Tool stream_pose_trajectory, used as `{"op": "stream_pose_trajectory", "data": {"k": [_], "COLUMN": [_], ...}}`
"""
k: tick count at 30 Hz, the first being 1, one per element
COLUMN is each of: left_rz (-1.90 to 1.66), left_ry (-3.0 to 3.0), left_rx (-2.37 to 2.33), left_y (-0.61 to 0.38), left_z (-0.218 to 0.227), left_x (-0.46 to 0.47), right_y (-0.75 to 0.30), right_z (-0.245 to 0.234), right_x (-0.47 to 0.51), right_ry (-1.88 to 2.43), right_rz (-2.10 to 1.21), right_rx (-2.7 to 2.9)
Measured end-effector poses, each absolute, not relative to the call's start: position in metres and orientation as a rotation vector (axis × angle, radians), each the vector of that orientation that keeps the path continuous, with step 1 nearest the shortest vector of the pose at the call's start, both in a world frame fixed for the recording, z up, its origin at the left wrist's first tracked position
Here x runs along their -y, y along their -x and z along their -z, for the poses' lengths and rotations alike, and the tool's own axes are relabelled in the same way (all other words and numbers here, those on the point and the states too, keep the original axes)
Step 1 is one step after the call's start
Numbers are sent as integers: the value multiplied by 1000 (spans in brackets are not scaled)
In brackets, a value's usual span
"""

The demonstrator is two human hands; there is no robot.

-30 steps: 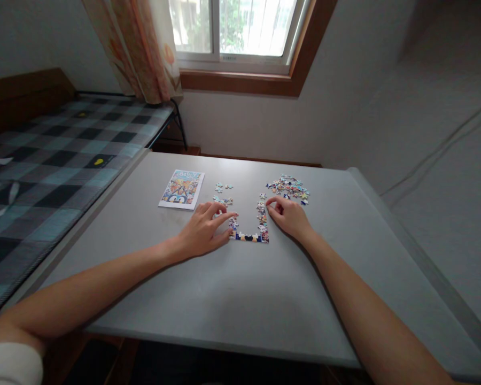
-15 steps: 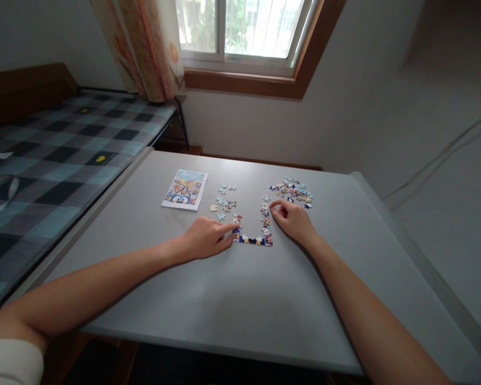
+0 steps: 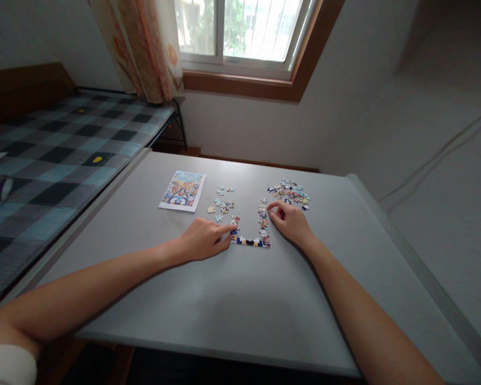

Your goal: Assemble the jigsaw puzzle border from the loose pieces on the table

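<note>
Pale grey tabletop [image 3: 208, 299] bears a colourful U-shaped puzzle border [image 3: 250, 242]; left hand [image 3: 205, 239], index and thumb apart; right hand [image 3: 292, 222], I cannot tell whether pinched.

- You have two hands in view: one left hand [image 3: 206, 238] and one right hand [image 3: 292, 222].
- Between your hands, you have one partly joined U-shaped puzzle border [image 3: 249, 243].
- Beyond your right hand, you have one heap of pieces [image 3: 288, 191], too many and too small to count.
- Beyond your left hand, you have one tan piece [image 3: 211, 209]; the other loose pieces [image 3: 224, 205] near it can't be counted surely.
- Farther past your left hand, you have one printed sheet [image 3: 182, 191].
- Under both hands, you have one table [image 3: 232, 310].
- Well to the left of your left hand, you have one bed [image 3: 84, 144].
- Far beyond both, you have one window [image 3: 256, 32] and one curtain [image 3: 144, 53].
</note>
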State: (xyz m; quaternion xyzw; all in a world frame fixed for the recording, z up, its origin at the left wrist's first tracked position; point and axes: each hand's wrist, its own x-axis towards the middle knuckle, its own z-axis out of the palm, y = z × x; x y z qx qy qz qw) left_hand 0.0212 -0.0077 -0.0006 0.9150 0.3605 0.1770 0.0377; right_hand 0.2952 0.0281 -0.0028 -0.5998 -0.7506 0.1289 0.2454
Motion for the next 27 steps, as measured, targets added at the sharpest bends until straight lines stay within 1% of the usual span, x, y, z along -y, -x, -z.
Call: {"op": "stream_pose_trajectory", "data": {"k": [27], "left_rz": [-508], "left_ry": [-2826], "left_rx": [-1120], "left_y": [-20], "left_z": [0], "left_x": [7], "right_y": [-295], "right_z": [3], "right_x": [-28], "right_ry": [1614], "right_rz": [-385], "right_rx": [2033]}}
